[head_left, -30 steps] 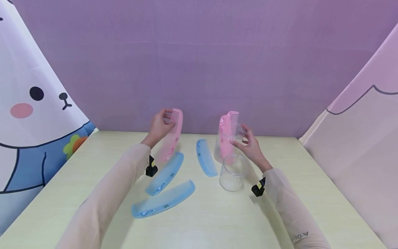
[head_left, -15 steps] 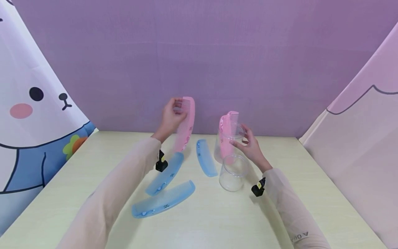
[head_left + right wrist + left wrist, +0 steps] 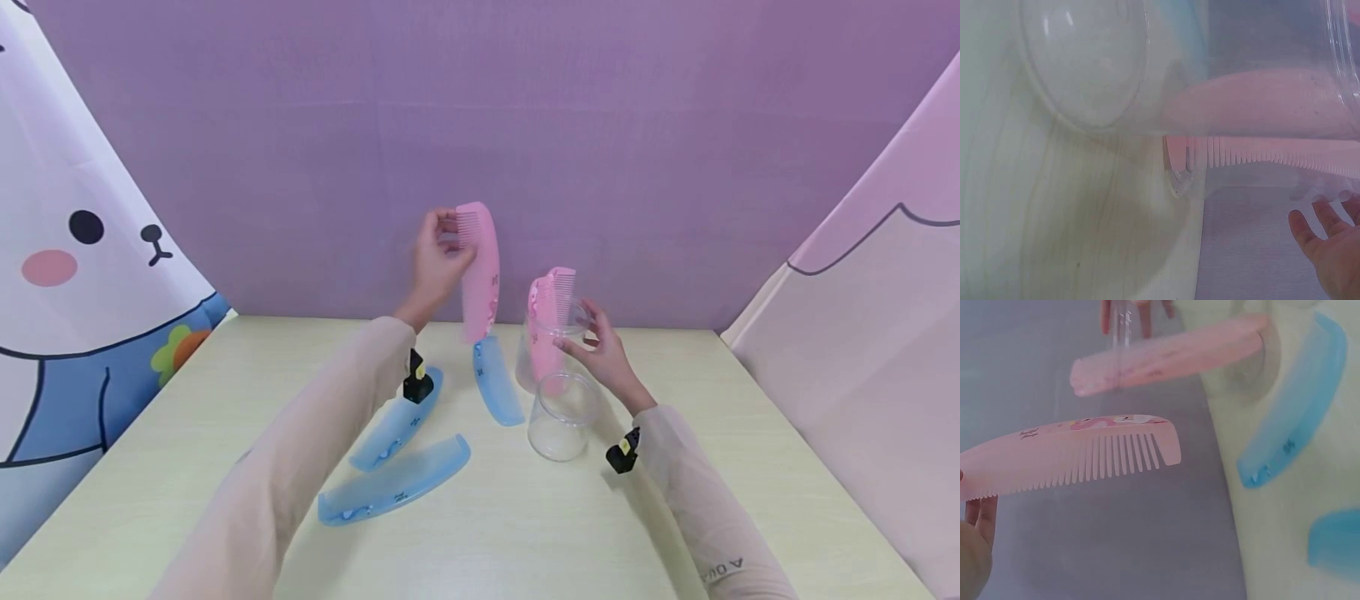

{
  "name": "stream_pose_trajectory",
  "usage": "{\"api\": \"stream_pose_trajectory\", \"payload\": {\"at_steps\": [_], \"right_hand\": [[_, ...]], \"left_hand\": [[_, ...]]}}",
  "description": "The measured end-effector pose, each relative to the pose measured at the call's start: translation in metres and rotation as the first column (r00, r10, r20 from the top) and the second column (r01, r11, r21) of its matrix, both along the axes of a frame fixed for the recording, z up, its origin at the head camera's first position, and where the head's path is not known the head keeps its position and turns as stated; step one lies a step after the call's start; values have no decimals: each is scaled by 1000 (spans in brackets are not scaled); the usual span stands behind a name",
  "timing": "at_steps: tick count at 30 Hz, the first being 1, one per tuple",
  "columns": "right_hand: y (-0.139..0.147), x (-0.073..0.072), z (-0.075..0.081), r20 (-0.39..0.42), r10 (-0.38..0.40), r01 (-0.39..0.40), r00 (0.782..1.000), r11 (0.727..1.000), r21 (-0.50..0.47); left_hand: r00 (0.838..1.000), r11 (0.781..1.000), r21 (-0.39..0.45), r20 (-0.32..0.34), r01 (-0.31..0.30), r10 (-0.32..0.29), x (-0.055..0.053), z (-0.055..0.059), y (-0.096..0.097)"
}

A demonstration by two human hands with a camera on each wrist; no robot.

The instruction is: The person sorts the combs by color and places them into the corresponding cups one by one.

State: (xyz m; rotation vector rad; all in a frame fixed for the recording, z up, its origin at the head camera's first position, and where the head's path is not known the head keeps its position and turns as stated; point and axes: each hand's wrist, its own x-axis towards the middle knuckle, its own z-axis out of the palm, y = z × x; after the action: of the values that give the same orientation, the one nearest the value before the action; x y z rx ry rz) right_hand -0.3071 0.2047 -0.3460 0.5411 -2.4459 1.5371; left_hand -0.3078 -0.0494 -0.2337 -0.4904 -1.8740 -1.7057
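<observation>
My left hand [image 3: 438, 262] pinches a pink comb [image 3: 483, 279] by its upper end and holds it upright in the air. In the left wrist view this comb [image 3: 1079, 456] stretches across with its teeth downward. To its right, pink combs [image 3: 550, 333] stand in a clear plastic cup [image 3: 524, 367], their tops above its rim. My right hand [image 3: 606, 358] holds that cup near the rim, thumb in front and fingers behind. In the right wrist view the combs [image 3: 1260, 103] show through the cup's wall.
A second clear cup [image 3: 558, 433] stands just in front of the first. Blue combs lie on the table: one [image 3: 497, 383] below the raised pink comb, one [image 3: 393, 437] by the left forearm, one [image 3: 397, 483] nearer the front. A purple cloth [image 3: 600, 167] hangs behind.
My left hand has lifted the pink comb off the table area and carried it up and to the right, toward the cup. The right hand and both cups have stayed put.
</observation>
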Motion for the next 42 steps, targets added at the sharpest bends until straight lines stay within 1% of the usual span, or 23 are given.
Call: {"api": "stream_pose_trajectory", "payload": {"at_steps": [3,8,11,14,16,20,26,29,37,42], "right_hand": [[0,0,0,3,-1,1,1000,1000,5],[1,1,1,8,-5,5,1000,1000,9],[1,2,1,12,-9,8,1000,1000,8],[1,2,1,16,-10,10,1000,1000,8],[1,2,1,19,-9,9,1000,1000,10],[2,2,1,20,-6,5,1000,1000,10],[2,1,1,14,0,0,1000,1000,6],[2,1,1,9,7,-7,1000,1000,1],[2,1,0,14,6,-6,1000,1000,5],[2,0,-1,5,5,-5,1000,1000,-2]], "left_hand": [[1000,1000,26,-27,10,-9,1,5,6],[999,999,52,-50,2,1,2,11,16],[998,994,108,-56,20,-14,1,14,23],[997,984,172,-62,48,-38,0,16,30],[997,978,201,-64,56,-44,-1,15,34],[996,966,249,-82,66,-47,-4,13,41],[989,949,304,-141,84,-42,-7,9,51],[988,942,324,-149,84,-37,-8,6,57],[988,941,328,-148,80,-32,-8,-1,70],[989,942,325,-144,82,-37,-9,-10,76]]}}
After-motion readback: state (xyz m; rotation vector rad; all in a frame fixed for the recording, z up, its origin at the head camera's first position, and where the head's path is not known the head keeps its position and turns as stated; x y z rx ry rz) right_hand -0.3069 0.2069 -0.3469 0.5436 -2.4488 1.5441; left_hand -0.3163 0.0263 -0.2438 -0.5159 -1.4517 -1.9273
